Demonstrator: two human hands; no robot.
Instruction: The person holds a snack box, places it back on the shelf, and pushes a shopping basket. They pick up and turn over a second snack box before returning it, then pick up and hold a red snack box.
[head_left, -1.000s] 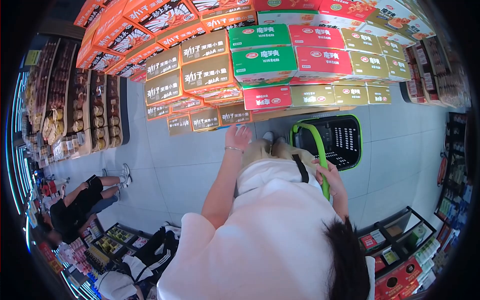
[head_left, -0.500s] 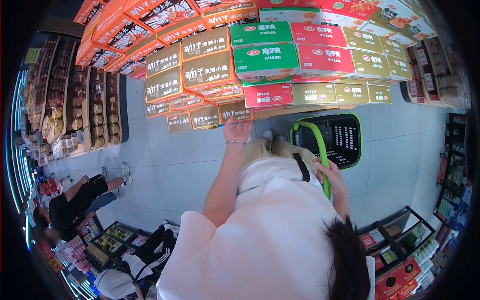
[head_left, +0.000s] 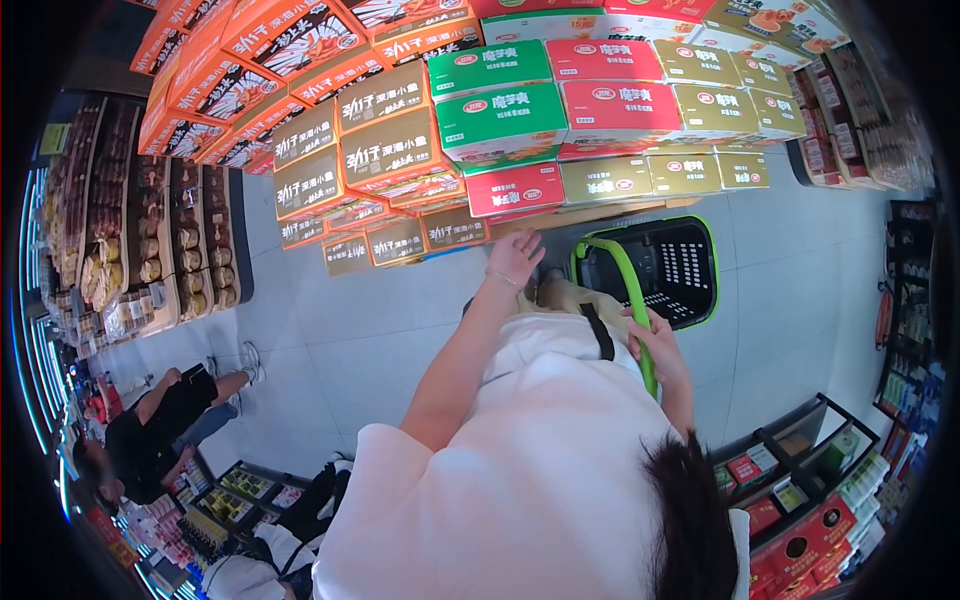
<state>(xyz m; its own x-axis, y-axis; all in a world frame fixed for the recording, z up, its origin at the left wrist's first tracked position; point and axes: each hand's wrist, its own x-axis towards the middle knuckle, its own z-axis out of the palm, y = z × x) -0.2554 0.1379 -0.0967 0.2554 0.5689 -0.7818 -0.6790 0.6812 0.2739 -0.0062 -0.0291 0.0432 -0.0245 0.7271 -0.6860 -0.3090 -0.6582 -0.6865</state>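
Observation:
My left hand [head_left: 516,255] hovers with its fingers stretched out and nothing in them, just below the front of the box stack and left of the basket. Near it are a red snack box [head_left: 516,191] and the low gold-brown boxes of small fish snacks [head_left: 456,229]. The fingers of my right hand [head_left: 655,343] are wrapped round the bright green handle of a shopping basket [head_left: 692,268]. The basket is black with a green rim, has slotted walls, and hangs in front of me on my right. I see no goods in it.
Stacked orange cartons [head_left: 290,40], green boxes [head_left: 502,115] and gold boxes [head_left: 715,108] rise ahead of me. Snack shelves [head_left: 165,235] stand on the left. Behind me are a person in black [head_left: 150,440], another in a white cap [head_left: 240,578], and a low display rack [head_left: 790,450].
My left hand has moved right, away from the low gold-brown boxes and closer to the basket. My right hand keeps its grip on the handle. The view has shifted slightly.

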